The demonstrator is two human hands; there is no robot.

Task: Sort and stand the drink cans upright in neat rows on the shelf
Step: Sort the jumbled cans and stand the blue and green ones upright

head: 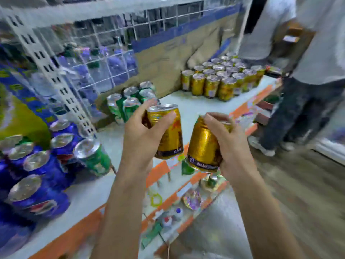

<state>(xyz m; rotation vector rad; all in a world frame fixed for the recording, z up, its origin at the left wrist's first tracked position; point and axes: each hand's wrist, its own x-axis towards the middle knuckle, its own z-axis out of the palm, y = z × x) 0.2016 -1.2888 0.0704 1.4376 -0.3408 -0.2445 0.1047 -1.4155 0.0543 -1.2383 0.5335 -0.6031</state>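
- I hold two gold cans, one in each hand, just beside each other above the front edge of the shelf (196, 105).
- My left hand (141, 135) curls round the left gold can (168, 131), thumb across its front; the can is nearly upright.
- My right hand (229, 144) wraps the right gold can (203, 144), fingers hooked over its top; the can tilts.
- A block of gold cans (220, 81) stands upright at the far end, four in front; blur prevents a full count.
- About six green cans (130, 101) cluster at the back.
- Several blue cans (37, 165) and a single green can (93, 157) sit on my left.
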